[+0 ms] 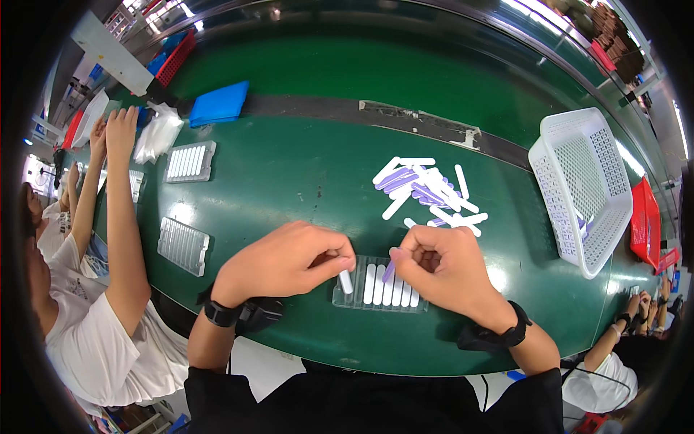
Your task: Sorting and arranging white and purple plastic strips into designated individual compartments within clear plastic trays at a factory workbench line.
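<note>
A clear plastic slotted tray (352,304) lies on the green table in front of me, with several white round-ended strips (379,284) side by side in its slots. My left hand (285,260) is closed in a pinch on a white strip (346,283), slanted at the tray's left end. Above the tray's middle, my right hand (450,269) has its fingers curled, pinching a purple-faced strip (389,273) that tilts over the row. Its fingers hide the tray's right side. Beyond the hands, a loose pile of white and purple strips (426,189) is spread on the table.
At left are a filled tray (189,162), another clear tray (183,246), a blue folder-like item (219,104) and plastic bags (159,133). A white basket (547,155) and red bin (645,224) stand at right. A co-worker's arm (124,217) reaches over the left side.
</note>
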Action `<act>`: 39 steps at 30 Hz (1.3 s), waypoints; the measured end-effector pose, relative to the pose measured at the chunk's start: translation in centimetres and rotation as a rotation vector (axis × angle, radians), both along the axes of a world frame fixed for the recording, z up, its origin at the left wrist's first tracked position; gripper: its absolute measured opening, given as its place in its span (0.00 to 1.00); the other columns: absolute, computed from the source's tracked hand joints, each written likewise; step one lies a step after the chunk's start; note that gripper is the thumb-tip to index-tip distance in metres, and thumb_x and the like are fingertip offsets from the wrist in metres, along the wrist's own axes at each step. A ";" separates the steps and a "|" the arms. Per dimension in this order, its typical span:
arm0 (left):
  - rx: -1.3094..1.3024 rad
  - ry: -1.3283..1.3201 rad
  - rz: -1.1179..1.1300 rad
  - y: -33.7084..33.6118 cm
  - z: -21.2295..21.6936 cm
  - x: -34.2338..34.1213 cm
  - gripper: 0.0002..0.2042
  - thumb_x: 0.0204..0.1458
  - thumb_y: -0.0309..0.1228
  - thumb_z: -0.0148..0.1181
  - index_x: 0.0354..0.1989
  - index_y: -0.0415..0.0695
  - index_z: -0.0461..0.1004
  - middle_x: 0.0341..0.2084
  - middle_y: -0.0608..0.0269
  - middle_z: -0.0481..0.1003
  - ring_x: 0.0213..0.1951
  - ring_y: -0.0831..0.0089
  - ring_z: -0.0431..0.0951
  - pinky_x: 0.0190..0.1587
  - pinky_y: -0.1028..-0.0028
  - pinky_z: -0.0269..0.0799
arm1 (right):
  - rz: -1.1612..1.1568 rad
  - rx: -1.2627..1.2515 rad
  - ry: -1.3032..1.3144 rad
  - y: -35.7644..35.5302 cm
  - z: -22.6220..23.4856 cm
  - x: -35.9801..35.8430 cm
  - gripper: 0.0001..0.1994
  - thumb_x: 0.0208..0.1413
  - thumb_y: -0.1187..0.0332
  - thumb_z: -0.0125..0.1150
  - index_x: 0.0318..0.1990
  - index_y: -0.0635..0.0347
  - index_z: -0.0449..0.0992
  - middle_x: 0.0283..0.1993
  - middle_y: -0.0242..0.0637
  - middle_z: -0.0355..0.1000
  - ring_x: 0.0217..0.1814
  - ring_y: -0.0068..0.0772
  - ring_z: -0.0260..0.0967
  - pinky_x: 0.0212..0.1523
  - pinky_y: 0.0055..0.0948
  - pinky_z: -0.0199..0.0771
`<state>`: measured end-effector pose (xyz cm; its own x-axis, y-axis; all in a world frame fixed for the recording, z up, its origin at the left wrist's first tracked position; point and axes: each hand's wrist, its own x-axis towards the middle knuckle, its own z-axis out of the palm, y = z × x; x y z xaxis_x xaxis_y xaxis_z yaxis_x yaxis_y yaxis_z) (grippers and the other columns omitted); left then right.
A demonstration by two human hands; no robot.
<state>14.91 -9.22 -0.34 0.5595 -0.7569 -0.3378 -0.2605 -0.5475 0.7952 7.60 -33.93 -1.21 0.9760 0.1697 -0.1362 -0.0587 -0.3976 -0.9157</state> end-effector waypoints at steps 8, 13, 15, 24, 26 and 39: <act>-0.180 -0.632 0.248 0.5 -0.9 -4.2 0.07 0.55 0.32 0.71 0.37 0.45 0.80 0.16 0.67 0.72 0.18 0.65 0.76 0.22 0.69 0.68 | 0.107 -0.304 -0.149 2.8 -0.5 0.6 0.14 0.59 0.64 0.65 0.23 0.60 0.80 0.15 0.35 0.73 0.14 0.37 0.71 0.20 0.32 0.69; -0.121 -0.779 0.032 1.6 -1.3 -5.8 0.14 0.55 0.39 0.71 0.45 0.45 0.82 0.16 0.70 0.71 0.18 0.69 0.76 0.23 0.71 0.72 | 0.226 -0.198 -0.244 1.7 -0.6 0.0 0.10 0.59 0.64 0.69 0.30 0.59 0.84 0.19 0.31 0.73 0.18 0.29 0.69 0.21 0.29 0.67; 0.007 -0.836 -0.083 1.8 -1.2 -6.7 0.22 0.56 0.43 0.69 0.54 0.43 0.79 0.15 0.72 0.68 0.18 0.74 0.74 0.23 0.74 0.69 | 0.290 -0.303 -0.405 0.6 -0.7 -0.7 0.07 0.58 0.63 0.71 0.36 0.56 0.86 0.25 0.30 0.73 0.23 0.28 0.70 0.23 0.29 0.67; 0.234 -1.020 -0.259 2.2 -1.9 -9.0 0.23 0.61 0.38 0.64 0.62 0.40 0.76 0.14 0.75 0.62 0.17 0.79 0.67 0.23 0.76 0.65 | 0.505 -0.637 -0.649 0.2 0.2 -2.8 0.27 0.47 0.57 0.77 0.58 0.44 0.83 0.44 0.30 0.67 0.45 0.34 0.66 0.44 0.34 0.71; 0.216 -1.058 -0.292 2.5 -1.9 -8.9 0.23 0.61 0.37 0.64 0.62 0.40 0.76 0.14 0.75 0.61 0.17 0.79 0.67 0.23 0.76 0.64 | 0.501 -0.690 -0.708 0.2 0.1 -3.3 0.27 0.46 0.57 0.76 0.58 0.43 0.83 0.46 0.31 0.68 0.47 0.36 0.67 0.47 0.35 0.70; 0.029 -0.319 -0.025 0.1 -1.7 -4.7 0.36 0.44 0.56 0.77 0.52 0.43 0.68 0.21 0.62 0.78 0.20 0.59 0.78 0.27 0.65 0.71 | 0.281 -0.548 -0.437 -2.6 -0.5 -5.0 0.37 0.38 0.56 0.83 0.57 0.60 0.74 0.56 0.37 0.67 0.55 0.45 0.63 0.54 0.45 0.67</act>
